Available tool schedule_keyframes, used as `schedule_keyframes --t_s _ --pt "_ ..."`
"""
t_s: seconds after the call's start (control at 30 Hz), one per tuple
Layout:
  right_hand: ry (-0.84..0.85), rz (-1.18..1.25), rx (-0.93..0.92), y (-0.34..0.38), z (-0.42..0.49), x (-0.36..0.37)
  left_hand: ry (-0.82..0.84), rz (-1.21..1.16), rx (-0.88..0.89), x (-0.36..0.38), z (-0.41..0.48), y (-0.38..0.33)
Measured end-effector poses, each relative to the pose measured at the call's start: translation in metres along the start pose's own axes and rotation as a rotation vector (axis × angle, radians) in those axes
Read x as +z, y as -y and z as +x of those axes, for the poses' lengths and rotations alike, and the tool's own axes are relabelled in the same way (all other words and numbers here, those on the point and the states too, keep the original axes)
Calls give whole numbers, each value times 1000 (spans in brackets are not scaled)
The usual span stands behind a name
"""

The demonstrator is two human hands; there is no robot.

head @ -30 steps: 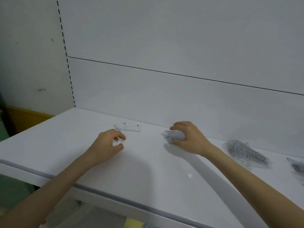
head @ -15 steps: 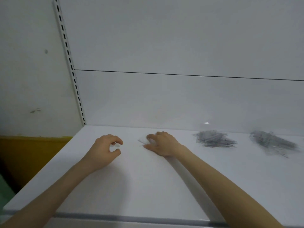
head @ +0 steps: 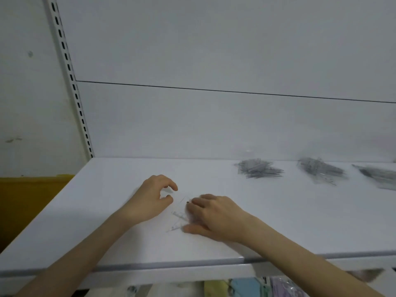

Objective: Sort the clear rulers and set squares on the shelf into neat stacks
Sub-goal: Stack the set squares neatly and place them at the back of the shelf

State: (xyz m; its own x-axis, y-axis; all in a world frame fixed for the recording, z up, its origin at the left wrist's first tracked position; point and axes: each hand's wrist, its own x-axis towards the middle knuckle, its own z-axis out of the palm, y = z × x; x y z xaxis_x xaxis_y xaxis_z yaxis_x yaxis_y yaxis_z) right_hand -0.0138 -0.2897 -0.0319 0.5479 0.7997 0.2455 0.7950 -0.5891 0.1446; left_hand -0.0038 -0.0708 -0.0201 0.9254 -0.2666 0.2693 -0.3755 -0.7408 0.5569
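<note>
Where our right hand (head: 214,215) presses: the fingers lie spread and flat over a few clear set squares (head: 180,220), and the thumb sits against their near edge. We judge it pins the slippery plastic so the edges can be squared up.
Grip: a wide, flat press with nothing clenched or pinched.
Left hand (head: 153,198): it is low over the shelf (head: 85,221), just beside the set squares. Thumb and forefinger curl into a loose C with nothing that we can see between them, probably ready to steady the far corner.
Set squares: they lie flat, overlapped and crooked, towards the front left of the shelf, so they are not yet a neat stack.
Other stock: a near pile (head: 257,171), a middle pile (head: 319,172) and a far pile (head: 379,176), the last cut by the frame edge. All three sit along the back, well apart from our hands, and we judge they are kept separate so the kinds do not mix.
Frame: a slotted upright (head: 70,82) marks the shelf's left end.
</note>
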Motion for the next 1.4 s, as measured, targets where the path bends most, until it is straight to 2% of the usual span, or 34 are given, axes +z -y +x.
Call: schedule_keyframes --t_s 0.17,0.27,0.33,0.47,0.57,0.67,0.77,0.83,0.93,1.03,1.23,1.4 --pt "136 28 -18 24 -51 -22 152 -106 92 9 -26 -24" --pt "59 -13 -67 31 -74 -26 236 -69 149 18 -38 -34" --pt "8 2 -84 36 -87 -28 224 -36 165 23 -44 -39" --pt "-27 -50 -97 40 -103 -37 172 -141 167 31 -56 -55" --pt "-155 -40 1 35 -105 -48 185 -283 128 35 -63 -71" --pt "-299 248 230 32 -104 -60 172 -518 43 34 -67 -90" --pt "-277 832 529 29 -103 -77 141 -590 68 32 -68 -103" --pt "-252 1102 610 27 -105 -84 119 -603 61 31 -65 -108" --pt "-276 1318 657 23 -110 -89 127 -636 20 27 -58 -109" --pt "-324 1389 735 12 -116 -92 89 -659 -15 24 -51 -106" --pt "-395 1360 840 -12 -132 -100 -23 -585 -26 33 -23 -102" --pt "-408 1287 938 -22 -157 -104 46 -721 -20 51 6 -123"
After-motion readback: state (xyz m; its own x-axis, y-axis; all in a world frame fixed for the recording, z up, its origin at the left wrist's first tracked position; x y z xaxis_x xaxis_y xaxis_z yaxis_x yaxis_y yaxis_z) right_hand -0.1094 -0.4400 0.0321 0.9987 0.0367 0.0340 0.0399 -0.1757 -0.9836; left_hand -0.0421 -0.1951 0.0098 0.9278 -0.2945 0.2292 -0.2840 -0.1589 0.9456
